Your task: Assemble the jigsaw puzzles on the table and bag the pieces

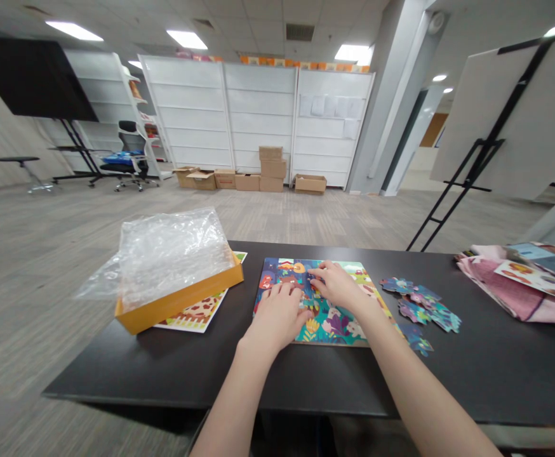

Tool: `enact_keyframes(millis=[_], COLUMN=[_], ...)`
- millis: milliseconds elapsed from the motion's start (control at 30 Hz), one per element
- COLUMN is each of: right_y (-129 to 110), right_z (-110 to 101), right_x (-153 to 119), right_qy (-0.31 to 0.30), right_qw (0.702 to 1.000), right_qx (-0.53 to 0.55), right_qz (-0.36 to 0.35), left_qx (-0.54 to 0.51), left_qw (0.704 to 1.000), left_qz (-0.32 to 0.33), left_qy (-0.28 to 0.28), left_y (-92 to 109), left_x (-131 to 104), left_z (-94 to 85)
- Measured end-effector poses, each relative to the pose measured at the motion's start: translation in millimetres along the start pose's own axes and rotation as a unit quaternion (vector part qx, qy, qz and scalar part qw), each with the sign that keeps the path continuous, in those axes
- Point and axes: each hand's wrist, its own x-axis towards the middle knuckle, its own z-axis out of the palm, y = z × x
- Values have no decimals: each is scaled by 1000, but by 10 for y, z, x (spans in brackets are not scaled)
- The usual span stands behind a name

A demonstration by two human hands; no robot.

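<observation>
A colourful jigsaw puzzle (334,320) with animals and plants lies on the black table in front of me. My left hand (280,314) rests palm down over its left part, fingers spread and lightly bent, touching the surface. Near the upper middle of the picture, the thumb and fingers of my right hand (337,285) close around a small dark blue puzzle piece (312,277). That piece is partly hidden by the fingers. Loose puzzle pieces (423,301) lie in a loose group to the right of the puzzle, some overlapping.
At the left, an orange box (182,298) holding clear plastic wrap (173,244) sits on a printed sheet (201,314). Pink cloth (491,282) and a printed card (539,282) lie at the right. The black table's (163,381) front edge runs below my forearms.
</observation>
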Motion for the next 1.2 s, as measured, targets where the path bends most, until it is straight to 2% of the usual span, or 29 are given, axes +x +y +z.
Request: enact_keyframes(millis=[267, 800, 1067, 1200], right_y=[-8, 112, 190, 179], right_z=[50, 78, 89, 107], right_x=[21, 21, 6, -1], right_qy=[1, 27, 57, 50], right_qw=[1000, 998, 995, 996], right_qx=[13, 54, 70, 62], right_qz=[21, 4, 49, 49], left_qx=[6, -12, -21, -25], left_qw=[1000, 1000, 1000, 1000], left_qz=[-3, 6, 9, 12], left_qy=[2, 3, 5, 0], left_y=[21, -49, -51, -69], left_x=[-4, -5, -12, 0], left_z=[-7, 62, 38, 43])
